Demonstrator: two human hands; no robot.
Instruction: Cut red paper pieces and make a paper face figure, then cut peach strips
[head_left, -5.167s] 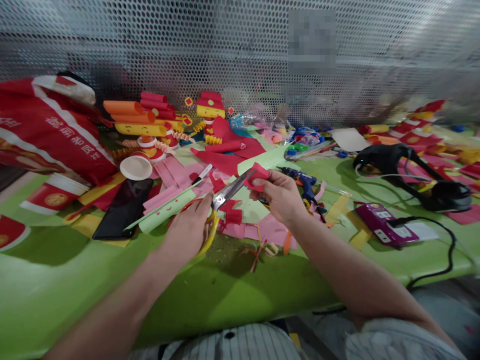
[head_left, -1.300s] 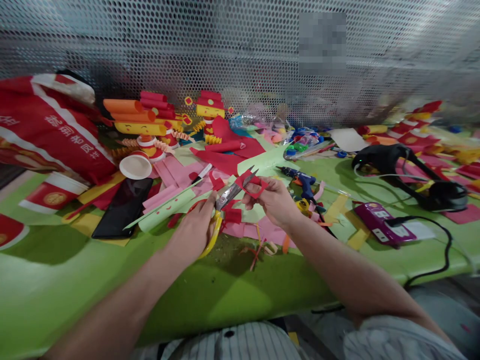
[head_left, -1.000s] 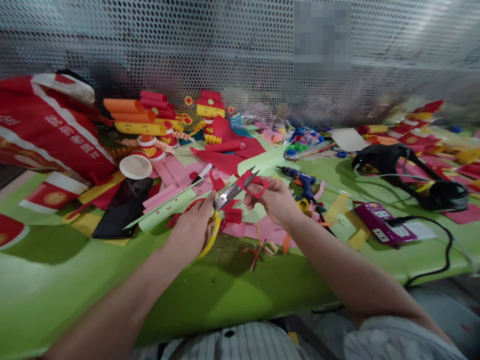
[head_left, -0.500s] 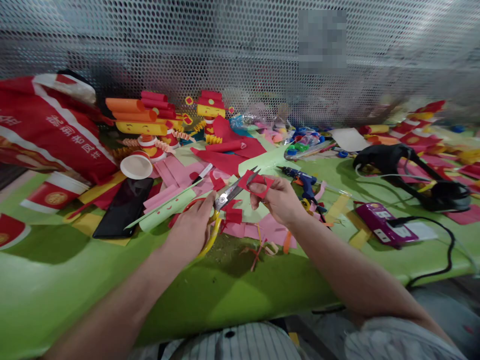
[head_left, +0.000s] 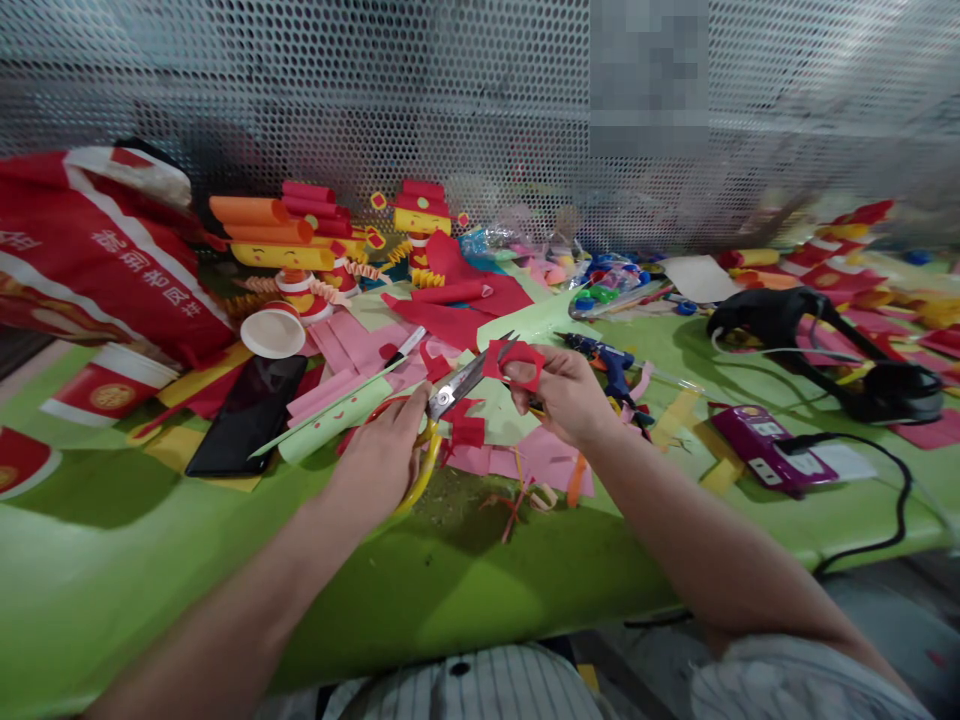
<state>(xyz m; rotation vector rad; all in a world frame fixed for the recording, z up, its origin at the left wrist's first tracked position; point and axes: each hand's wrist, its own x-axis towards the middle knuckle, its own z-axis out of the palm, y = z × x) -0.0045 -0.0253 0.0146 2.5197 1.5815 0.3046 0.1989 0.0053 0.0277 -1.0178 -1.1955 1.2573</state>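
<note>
My left hand [head_left: 382,450] is closed on the scissors [head_left: 444,400], which have a yellow and red handle. Their blades point up and to the right and stand slightly apart at a small red paper piece [head_left: 521,352]. That piece is pinched between the thumb and fingers of my right hand [head_left: 562,395]. Beneath the blades lie red paper scraps [head_left: 468,432] and pink paper [head_left: 551,458]. A rolled light green paper with a drawn face [head_left: 337,418] rests just left of the scissors.
Behind are paper figures [head_left: 420,222] and red paper [head_left: 465,320]. To the left lie a phone [head_left: 247,415] and paper cups [head_left: 112,385]. A blue glue gun [head_left: 611,365], a purple power box [head_left: 769,450] with a cable and a black headset [head_left: 810,350] are to the right.
My right hand has shifted slightly to the right and turned the red paper piece a little. The scissors and my left hand have barely moved.
</note>
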